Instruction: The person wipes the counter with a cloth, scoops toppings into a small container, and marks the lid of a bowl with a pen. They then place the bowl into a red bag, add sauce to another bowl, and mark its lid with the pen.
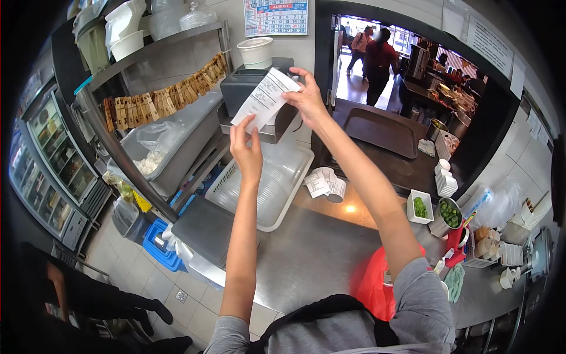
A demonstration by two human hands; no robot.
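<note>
A white printed paper receipt [263, 99] is stretched out between my two hands. My left hand [247, 152] is closed on its lower edge with the fingertips. At the upper right edge, my right hand [309, 101] pinches it between thumb and fingers. Directly behind the paper stands a dark receipt printer [234, 87], partly covered by it. A white tub [256, 53] rests on top of the printer. Below my hands, a white tray [298, 187] holds stacked clear plastic lids or containers [270, 171].
Several crumpled receipts [321, 184] lie on the steel counter [306, 248]. A red plastic bag [374, 283] is by my right arm. Clothespins [141, 111] line the shelf at left. A brown tray [380, 132] lies in the pass-through. Another person's legs [112, 295] are at lower left.
</note>
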